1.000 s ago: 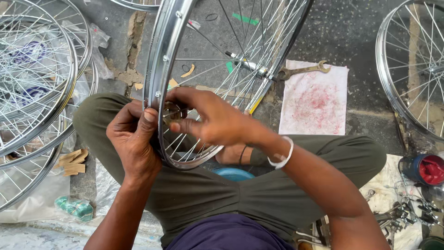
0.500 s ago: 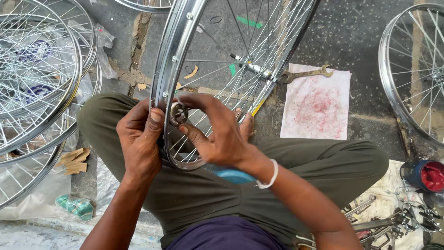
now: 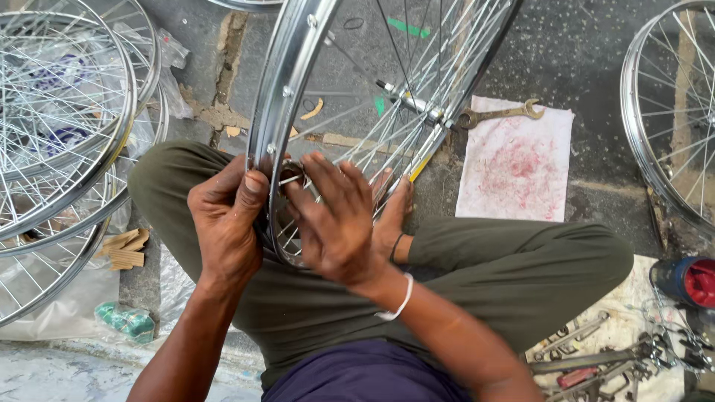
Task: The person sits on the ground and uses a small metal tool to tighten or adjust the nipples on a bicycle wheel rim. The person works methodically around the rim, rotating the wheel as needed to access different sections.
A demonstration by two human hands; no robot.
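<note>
Between our crossed knees a silver wheel (image 3: 298,89) stands on edge, its rim running up past the top of the view and its hub (image 3: 408,103) out over the floor. Our left hand (image 3: 223,219) is wrapped around the rim from the outside, thumb pressed on its near face — a firm grip. Our right hand (image 3: 335,219) reaches inside the rim among the spokes, fingers curled and pinching at a small metal piece (image 3: 290,175) set against the rim; we cannot tell what that piece is. Both hands are just beside each other, with the rim between them. Beyond the wheel a white cloth (image 3: 518,160) stained red lies on the floor, with a wrench (image 3: 499,114) at its far edge. More wheels (image 3: 59,112) are stacked to the left — another (image 3: 666,112) lies to the right. Near our right knee lies a heap of tools (image 3: 596,357), and a blue and red can (image 3: 685,281) beside them.
</note>
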